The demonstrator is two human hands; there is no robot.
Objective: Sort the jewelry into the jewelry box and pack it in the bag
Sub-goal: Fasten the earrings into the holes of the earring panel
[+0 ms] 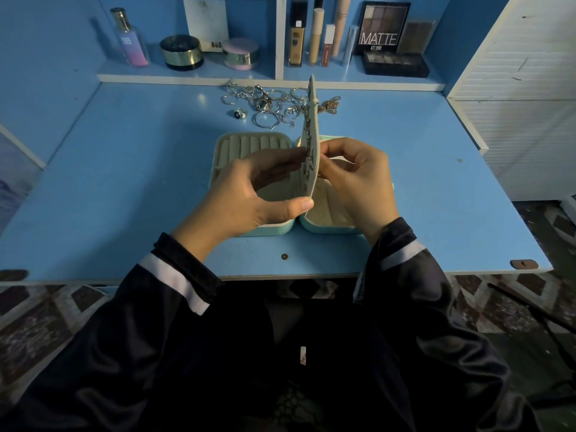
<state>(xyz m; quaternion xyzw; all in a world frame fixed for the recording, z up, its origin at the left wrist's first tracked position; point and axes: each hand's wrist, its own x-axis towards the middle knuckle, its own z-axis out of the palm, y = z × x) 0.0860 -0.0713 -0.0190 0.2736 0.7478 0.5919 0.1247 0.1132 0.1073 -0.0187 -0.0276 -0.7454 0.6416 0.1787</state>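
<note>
A mint jewelry box (pixel 222 151) lies open flat on the blue desk, both cream-lined halves showing. Its cream earring panel (pixel 311 120) stands upright on edge between my hands, with small earrings hooked on its left face. My left hand (pixel 249 194) holds the panel, thumb at its lower edge and fingers on the left face. My right hand (pixel 358 179) pinches the panel's right side near the middle. A pile of silver rings, hoops and chains (pixel 268 104) lies behind the box, with a gold chain (pixel 328 105) to its right. No bag is visible.
A shelf at the back holds a perfume bottle (pixel 129 39), two round jars (pixel 181 53), makeup tubes (pixel 316 32) and eyeshadow palettes (pixel 394 63). A white cabinet (pixel 514 88) borders the desk on the right. My dark-sleeved arms reach over the desk's front edge (pixel 280 275).
</note>
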